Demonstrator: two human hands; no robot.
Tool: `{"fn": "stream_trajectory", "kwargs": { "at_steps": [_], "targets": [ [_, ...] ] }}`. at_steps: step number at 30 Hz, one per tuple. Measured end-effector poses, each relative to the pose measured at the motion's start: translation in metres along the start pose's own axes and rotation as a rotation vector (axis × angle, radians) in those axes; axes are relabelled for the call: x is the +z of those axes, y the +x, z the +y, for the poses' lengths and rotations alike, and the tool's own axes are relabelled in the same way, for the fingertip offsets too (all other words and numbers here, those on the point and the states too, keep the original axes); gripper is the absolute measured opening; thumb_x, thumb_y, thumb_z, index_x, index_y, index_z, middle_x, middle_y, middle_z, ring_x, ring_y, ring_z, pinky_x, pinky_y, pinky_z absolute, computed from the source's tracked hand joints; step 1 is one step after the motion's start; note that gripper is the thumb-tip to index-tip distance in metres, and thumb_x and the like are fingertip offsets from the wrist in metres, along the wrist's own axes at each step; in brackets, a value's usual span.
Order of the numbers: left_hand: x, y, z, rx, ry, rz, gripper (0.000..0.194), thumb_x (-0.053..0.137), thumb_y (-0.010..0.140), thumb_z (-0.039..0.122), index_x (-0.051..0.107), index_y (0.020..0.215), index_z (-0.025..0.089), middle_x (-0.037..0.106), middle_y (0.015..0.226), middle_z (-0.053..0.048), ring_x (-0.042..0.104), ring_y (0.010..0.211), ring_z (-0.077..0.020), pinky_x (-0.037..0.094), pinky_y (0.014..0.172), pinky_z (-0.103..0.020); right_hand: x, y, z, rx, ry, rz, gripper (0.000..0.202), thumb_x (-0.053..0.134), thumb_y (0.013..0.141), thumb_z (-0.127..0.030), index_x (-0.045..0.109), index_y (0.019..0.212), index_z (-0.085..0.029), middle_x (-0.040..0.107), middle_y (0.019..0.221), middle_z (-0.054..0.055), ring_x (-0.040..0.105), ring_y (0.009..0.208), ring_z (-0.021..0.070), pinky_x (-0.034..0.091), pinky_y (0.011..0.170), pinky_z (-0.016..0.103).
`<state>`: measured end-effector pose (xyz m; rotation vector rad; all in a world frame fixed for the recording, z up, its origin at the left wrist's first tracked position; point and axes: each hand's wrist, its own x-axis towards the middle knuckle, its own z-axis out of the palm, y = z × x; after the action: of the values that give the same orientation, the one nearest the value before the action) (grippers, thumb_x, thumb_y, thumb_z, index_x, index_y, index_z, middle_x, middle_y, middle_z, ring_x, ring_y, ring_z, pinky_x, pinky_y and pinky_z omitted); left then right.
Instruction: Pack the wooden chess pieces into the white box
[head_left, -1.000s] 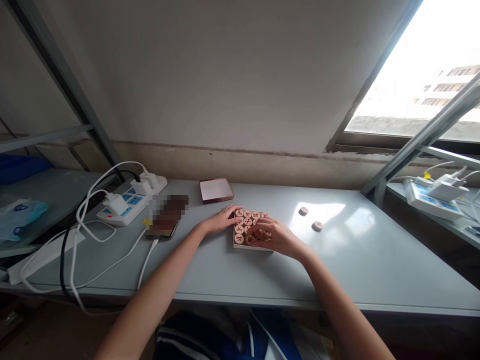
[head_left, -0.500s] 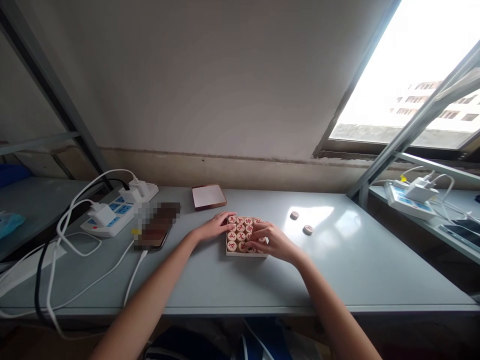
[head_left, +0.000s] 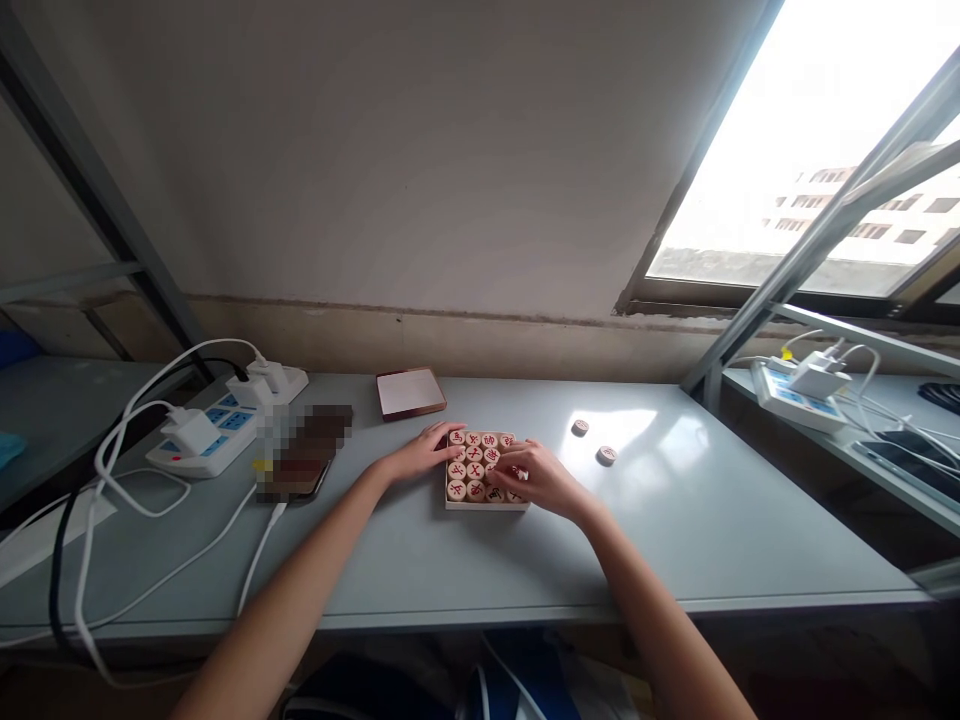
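Note:
A shallow, light-coloured box (head_left: 486, 506) stands on the desk, filled with rows of round Chinese chess pieces (head_left: 474, 470) bearing mostly red characters. My left hand (head_left: 420, 452) holds the box at its left side, fingers at the far corner and thumb on the near part. Over the box's right half, my right hand (head_left: 529, 474) has its fingers bent together on a Chinese chess piece, and it hides several pieces beneath. Two loose pieces, one farther back (head_left: 580, 427) and one nearer (head_left: 607, 455), lie to the right.
Behind the box lies its lid (head_left: 410, 393), inner side up. On the left are a phone (head_left: 300, 455), blurred out in part, a power strip (head_left: 225, 425) with chargers, and looping white cables (head_left: 112, 500). Another power strip (head_left: 799, 395) sits beyond the metal frame on the right.
The whole view has shifted slightly. My right fingers have shifted a little over the pieces at the box's near right, and more of the front row shows. My left hand stays at the box.

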<state>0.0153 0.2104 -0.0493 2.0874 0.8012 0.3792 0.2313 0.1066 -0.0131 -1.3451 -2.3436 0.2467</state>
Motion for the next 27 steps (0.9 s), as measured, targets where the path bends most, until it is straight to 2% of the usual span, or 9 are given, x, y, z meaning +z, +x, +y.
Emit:
{"fn": "stream_trajectory", "kwargs": {
  "at_steps": [4, 7, 10, 12, 17, 19, 22, 25, 27],
  "targets": [
    [0.000, 0.002, -0.001, -0.018, 0.004, -0.001, 0.054, 0.042, 0.083, 0.054, 0.039, 0.130, 0.029, 0.035, 0.139, -0.003, 0.030, 0.128, -0.0228, 0.026, 0.106, -0.034, 0.000, -0.001, 0.021, 0.337, -0.271, 0.298, 0.025, 0.041, 0.089, -0.032, 0.062, 0.084, -0.022, 0.062, 0.086, 0.005, 0.052, 0.083, 0.0191, 0.035, 0.079, 0.035],
    [0.000, 0.002, -0.001, -0.027, -0.006, -0.001, 0.054, 0.042, 0.083, 0.054, 0.039, 0.130, 0.028, 0.037, 0.138, -0.003, 0.032, 0.127, -0.0230, 0.028, 0.106, -0.034, 0.002, -0.006, 0.047, 0.623, -0.501, 0.444, 0.025, 0.041, 0.085, -0.024, 0.060, 0.101, -0.019, 0.055, 0.112, 0.012, 0.044, 0.108, 0.0282, 0.026, 0.092, 0.050],
    [0.001, 0.002, 0.000, -0.023, -0.011, 0.005, 0.054, 0.042, 0.083, 0.053, 0.039, 0.130, 0.027, 0.038, 0.137, -0.004, 0.033, 0.126, -0.0231, 0.028, 0.105, -0.034, 0.006, -0.015, 0.070, 0.775, -0.583, 0.337, 0.034, 0.039, 0.082, -0.017, 0.053, 0.113, -0.012, 0.048, 0.123, 0.018, 0.034, 0.121, 0.0321, 0.012, 0.097, 0.061],
    [0.001, 0.002, 0.001, -0.023, -0.012, 0.010, 0.055, 0.042, 0.083, 0.054, 0.040, 0.130, 0.026, 0.039, 0.137, -0.004, 0.033, 0.126, -0.0233, 0.028, 0.105, -0.034, 0.007, -0.020, 0.079, 0.812, -0.559, 0.224, 0.036, 0.036, 0.082, -0.011, 0.053, 0.113, -0.009, 0.052, 0.118, 0.019, 0.038, 0.118, 0.0311, 0.010, 0.098, 0.062],
    [0.001, 0.002, 0.000, -0.020, -0.017, 0.007, 0.054, 0.043, 0.083, 0.053, 0.040, 0.130, 0.026, 0.039, 0.137, -0.004, 0.034, 0.126, -0.0232, 0.028, 0.105, -0.034, 0.006, -0.023, 0.077, 0.677, -0.446, 0.147, 0.031, 0.035, 0.083, -0.009, 0.061, 0.099, -0.012, 0.059, 0.099, 0.015, 0.053, 0.093, 0.0239, 0.035, 0.087, 0.039],
    [0.001, 0.002, -0.002, -0.015, -0.023, 0.002, 0.054, 0.042, 0.083, 0.052, 0.039, 0.130, 0.027, 0.039, 0.137, -0.004, 0.034, 0.126, -0.0234, 0.029, 0.104, -0.034, 0.003, -0.021, 0.070, 0.653, -0.364, 0.150, 0.025, 0.040, 0.085, -0.016, 0.063, 0.093, -0.016, 0.061, 0.094, 0.012, 0.054, 0.086, 0.0222, 0.038, 0.077, 0.034],
    [0.000, 0.002, -0.002, -0.016, -0.032, -0.003, 0.054, 0.043, 0.083, 0.053, 0.039, 0.130, 0.027, 0.040, 0.136, -0.005, 0.035, 0.125, -0.0244, 0.030, 0.103, -0.036, -0.006, -0.017, 0.056, 0.587, -0.227, 0.241, 0.019, 0.047, 0.084, -0.030, 0.064, 0.089, -0.022, 0.063, 0.089, 0.006, 0.055, 0.084, 0.0209, 0.035, 0.080, 0.037],
    [0.001, 0.001, -0.001, -0.008, -0.042, -0.003, 0.054, 0.043, 0.083, 0.053, 0.040, 0.130, 0.027, 0.040, 0.135, -0.005, 0.037, 0.124, -0.0242, 0.031, 0.103, -0.035, -0.017, -0.012, 0.037, 0.370, 0.039, 0.299, 0.024, 0.050, 0.083, -0.040, 0.061, 0.098, -0.025, 0.064, 0.095, 0.003, 0.055, 0.088, 0.0198, 0.037, 0.082, 0.036],
    [0.001, 0.001, 0.000, -0.004, -0.043, 0.004, 0.053, 0.043, 0.083, 0.053, 0.040, 0.130, 0.027, 0.040, 0.135, -0.005, 0.037, 0.124, -0.0238, 0.031, 0.102, -0.034, -0.021, -0.010, 0.024, 0.204, 0.254, 0.166, 0.027, 0.054, 0.081, -0.041, 0.060, 0.102, -0.025, 0.064, 0.098, 0.003, 0.056, 0.087, 0.0179, 0.041, 0.079, 0.032]
  ]
}}
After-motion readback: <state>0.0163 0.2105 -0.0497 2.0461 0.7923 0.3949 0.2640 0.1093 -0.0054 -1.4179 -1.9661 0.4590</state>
